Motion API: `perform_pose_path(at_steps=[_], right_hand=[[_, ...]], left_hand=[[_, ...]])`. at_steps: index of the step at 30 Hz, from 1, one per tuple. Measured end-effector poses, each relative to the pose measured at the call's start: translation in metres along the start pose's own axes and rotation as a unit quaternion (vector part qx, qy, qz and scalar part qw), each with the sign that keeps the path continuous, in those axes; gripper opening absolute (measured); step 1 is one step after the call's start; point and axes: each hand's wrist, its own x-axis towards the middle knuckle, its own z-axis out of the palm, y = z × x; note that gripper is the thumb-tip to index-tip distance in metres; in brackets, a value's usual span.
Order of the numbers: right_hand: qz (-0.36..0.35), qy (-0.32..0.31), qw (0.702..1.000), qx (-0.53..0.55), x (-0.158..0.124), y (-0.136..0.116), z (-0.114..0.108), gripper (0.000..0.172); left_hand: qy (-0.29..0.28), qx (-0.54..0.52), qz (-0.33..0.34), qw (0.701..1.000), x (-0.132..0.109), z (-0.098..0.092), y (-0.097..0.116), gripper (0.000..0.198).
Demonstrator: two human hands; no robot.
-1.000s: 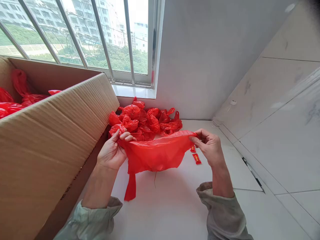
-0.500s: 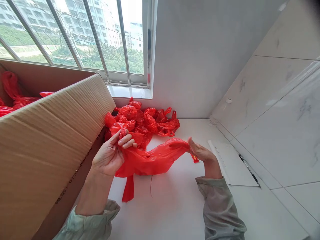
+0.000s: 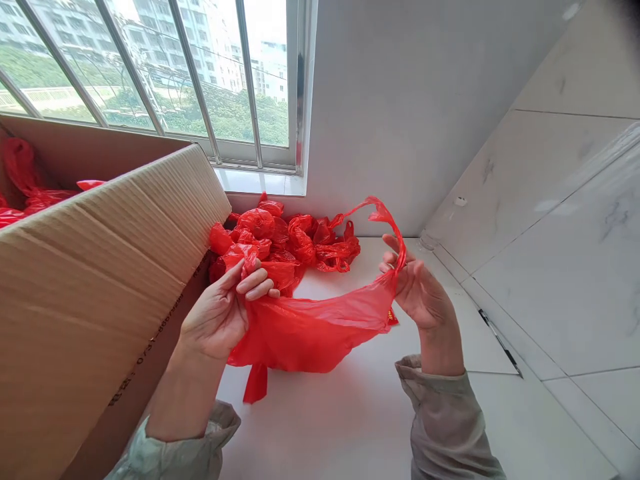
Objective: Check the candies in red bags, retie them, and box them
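Note:
A thin red plastic bag [image 3: 310,333] is stretched between my two hands above the white tabletop. My left hand [image 3: 220,307] pinches its gathered left end between thumb and bent fingers. At the other end, my right hand [image 3: 420,290] holds the bag by its handle end, with the fingers loosely curled. A narrow handle strip loops upward over the right fingers and arches to the left. Beneath the bag, a flat dark red piece [image 3: 257,383] hangs or lies at the left; I cannot tell which.
Crumpled red plastic bags [image 3: 300,243] are piled by the wall. On the left stands a cardboard box [image 3: 115,267] with more red bags inside. White paper [image 3: 470,333] and a pen [image 3: 500,343] lie at the right. A small red packet [image 3: 393,319] sits behind the bag.
My right hand has turned palm inward and shifted slightly right, its fingers looser. The bag has spread wider, and its handle strip now loops up. My left hand has barely moved.

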Motion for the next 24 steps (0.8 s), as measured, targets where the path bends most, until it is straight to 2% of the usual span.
perform_pose_path(at_steps=[4, 7, 12, 16, 18, 20, 22, 24], right_hand=[[0.021, 0.047, 0.999, -0.017, 0.003, 0.005, 0.001, 0.035], [0.001, 0.106, 0.994, -0.019, 0.004, 0.005, 0.0, 0.027], [-0.021, 0.165, 0.986, -0.023, 0.004, 0.002, -0.018, 0.024], [0.004, 0.209, 0.976, -0.059, 0.01, 0.013, -0.038, 0.038], [-0.001, 0.266, 0.955, -0.134, 0.012, 0.016, -0.044, 0.046], [-0.013, 0.296, 0.913, -0.28, 0.007, 0.012, -0.045, 0.044], [-0.019, 0.253, 0.881, -0.4, -0.003, -0.001, -0.041, 0.034], [-0.029, 0.148, 0.888, -0.435, -0.017, -0.018, -0.03, 0.028]], left_hand=[[0.014, -0.03, -0.024, 0.999, 0.011, -0.006, -0.01, 0.046], [0.026, -0.052, -0.011, 0.998, 0.019, -0.014, -0.01, 0.045], [0.047, -0.077, 0.014, 0.996, 0.024, -0.018, -0.002, 0.042], [0.063, -0.091, 0.022, 0.994, 0.024, -0.017, -0.001, 0.043], [0.069, -0.098, 0.028, 0.992, 0.025, -0.016, -0.002, 0.044], [0.074, -0.105, 0.035, 0.991, 0.025, -0.016, -0.002, 0.043], [0.077, -0.113, 0.037, 0.99, 0.025, -0.016, -0.001, 0.042], [0.079, -0.12, 0.034, 0.989, 0.025, -0.015, -0.001, 0.041]])
